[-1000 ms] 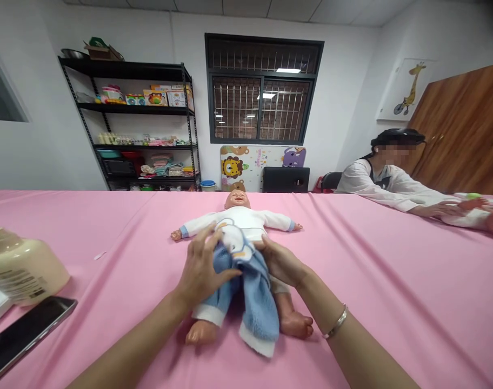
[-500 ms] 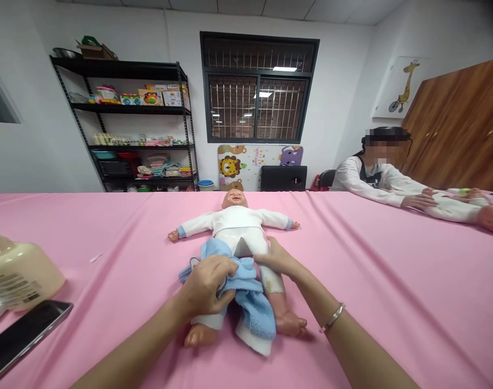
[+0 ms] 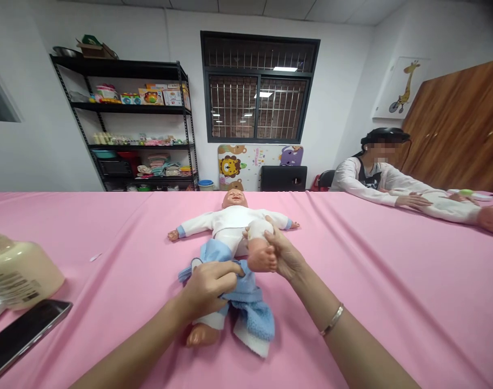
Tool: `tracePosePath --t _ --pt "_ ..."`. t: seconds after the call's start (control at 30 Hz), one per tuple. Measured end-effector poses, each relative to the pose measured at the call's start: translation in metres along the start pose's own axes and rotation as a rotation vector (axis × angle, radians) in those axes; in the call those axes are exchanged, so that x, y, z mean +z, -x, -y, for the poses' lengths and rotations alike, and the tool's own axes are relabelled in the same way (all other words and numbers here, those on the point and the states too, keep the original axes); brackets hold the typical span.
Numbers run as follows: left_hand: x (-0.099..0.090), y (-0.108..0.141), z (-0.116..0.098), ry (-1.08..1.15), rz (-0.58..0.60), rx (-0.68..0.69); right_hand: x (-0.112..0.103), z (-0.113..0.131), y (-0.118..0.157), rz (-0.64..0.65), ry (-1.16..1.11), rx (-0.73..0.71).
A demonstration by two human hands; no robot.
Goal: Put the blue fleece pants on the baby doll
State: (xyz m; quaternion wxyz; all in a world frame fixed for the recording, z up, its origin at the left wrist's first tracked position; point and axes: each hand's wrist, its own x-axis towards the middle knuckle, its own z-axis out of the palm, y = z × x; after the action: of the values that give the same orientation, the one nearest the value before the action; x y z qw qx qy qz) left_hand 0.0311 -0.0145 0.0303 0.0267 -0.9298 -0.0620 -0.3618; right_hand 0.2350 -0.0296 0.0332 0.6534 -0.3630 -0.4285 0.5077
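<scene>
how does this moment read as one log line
doll: on its back, pink cloth | left hand: gripping blue trousers | right hand: holding raised leg | trousers: on other leg only

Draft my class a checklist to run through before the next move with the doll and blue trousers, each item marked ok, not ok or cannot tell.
1. Doll on its back: ok, face up.
2. Right hand supporting the raised leg: ok.
3. Left hand gripping the trousers: ok.
4. Trousers laid smooth: not ok, bunched around the left hand.
5. Other foot out past its cuff: ok.
6. Phone and bottle away from the doll: ok, both off to the left.
</scene>
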Motion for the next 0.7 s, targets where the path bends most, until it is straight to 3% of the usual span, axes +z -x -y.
tracePosePath --t 0.13,0.3,0.4,0.57,0.63,0.7 --pt "0.0 0.002 -0.003 -0.038 -0.085 0.062 0.018 -0.015 0.0 0.029 -0.226 -0.007" --pt "0.005 0.005 -0.008 -0.031 -0.202 0.054 0.023 -0.025 -0.001 0.007 -0.17 0.02" --pt "0.005 0.002 -0.014 0.029 -0.213 -0.162 0.022 -0.028 0.0 0.043 -0.107 -0.027" --pt "-0.004 -0.019 -0.006 0.316 -0.021 -0.721 0.017 -0.029 0.001 0.171 -0.007 0.037" --pt "-0.004 -0.032 0.007 0.328 0.042 -0.796 0.017 -0.03 0.001 0.21 -0.042 0.102" --pt "0.0 -0.045 0.022 0.271 0.053 -0.765 0.017 -0.031 0.0 0.198 -0.06 0.144"
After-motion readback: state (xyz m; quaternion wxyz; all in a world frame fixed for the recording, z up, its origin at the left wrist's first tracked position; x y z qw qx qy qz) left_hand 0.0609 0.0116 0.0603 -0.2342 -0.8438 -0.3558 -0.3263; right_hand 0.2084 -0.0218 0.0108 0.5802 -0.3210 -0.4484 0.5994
